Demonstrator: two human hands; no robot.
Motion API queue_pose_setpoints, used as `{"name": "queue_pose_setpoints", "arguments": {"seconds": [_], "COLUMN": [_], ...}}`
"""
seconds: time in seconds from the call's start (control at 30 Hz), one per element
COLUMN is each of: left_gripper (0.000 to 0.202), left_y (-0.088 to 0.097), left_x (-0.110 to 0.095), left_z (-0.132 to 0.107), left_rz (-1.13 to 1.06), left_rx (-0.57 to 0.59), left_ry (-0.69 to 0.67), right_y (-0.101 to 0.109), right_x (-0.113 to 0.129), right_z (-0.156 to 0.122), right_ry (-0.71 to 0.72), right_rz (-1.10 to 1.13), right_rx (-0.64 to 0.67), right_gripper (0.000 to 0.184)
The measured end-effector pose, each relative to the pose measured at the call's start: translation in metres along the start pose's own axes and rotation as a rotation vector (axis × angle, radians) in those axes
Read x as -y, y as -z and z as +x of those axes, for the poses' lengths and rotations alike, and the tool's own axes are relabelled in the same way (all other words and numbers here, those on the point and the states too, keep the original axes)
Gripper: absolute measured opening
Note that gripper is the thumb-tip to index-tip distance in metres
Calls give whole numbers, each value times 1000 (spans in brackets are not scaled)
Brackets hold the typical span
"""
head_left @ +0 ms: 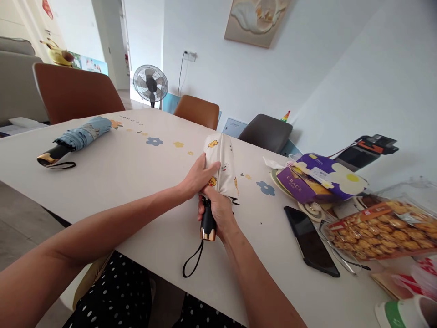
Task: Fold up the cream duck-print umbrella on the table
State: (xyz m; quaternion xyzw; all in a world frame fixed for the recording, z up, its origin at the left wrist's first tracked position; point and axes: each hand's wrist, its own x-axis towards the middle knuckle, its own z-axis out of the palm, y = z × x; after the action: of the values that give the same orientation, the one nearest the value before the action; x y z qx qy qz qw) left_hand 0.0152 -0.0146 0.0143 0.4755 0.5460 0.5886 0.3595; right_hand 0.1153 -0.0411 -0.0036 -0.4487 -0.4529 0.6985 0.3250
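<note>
Right hand [218,210] grips the black handle of a folded cream umbrella [221,165], held over the desk [136,182] near its front edge; left hand [200,176] clasps the duck-printed canopy. Bare desk left; phone [310,241] right.

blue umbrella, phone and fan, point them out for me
blue umbrella [80,136], head view, on its folded cloth
phone [309,239], head view, middle of its dark screen
fan [150,84], head view, centre of its round cage
</note>
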Motion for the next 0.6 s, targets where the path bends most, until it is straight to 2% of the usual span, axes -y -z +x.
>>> {"name": "queue_pose_setpoints", "arguments": {"seconds": [0.1,0.23,0.33,0.43,0.6], "left_gripper": [33,37,37,36,35], "left_y": [1,3,4,6,8], "left_x": [5,7,5,1,1], "left_z": [3,6,6,5,6], "left_rz": [-230,-487,-633,-648,-533], "left_rx": [111,134,188,174,34], "left_ry": [183,396,504,553,521], "right_y": [1,2,2,2,-2], "right_x": [-3,-4,-3,-2,-4], "right_z": [2,1,0,-1,0], "right_ry": [-22,-44,-73,-76,21], "right_rz": [-42,-59,-62,-72,44], "right_rx": [45,90,124,175,157], "right_gripper": [19,21,22,23,24]}}
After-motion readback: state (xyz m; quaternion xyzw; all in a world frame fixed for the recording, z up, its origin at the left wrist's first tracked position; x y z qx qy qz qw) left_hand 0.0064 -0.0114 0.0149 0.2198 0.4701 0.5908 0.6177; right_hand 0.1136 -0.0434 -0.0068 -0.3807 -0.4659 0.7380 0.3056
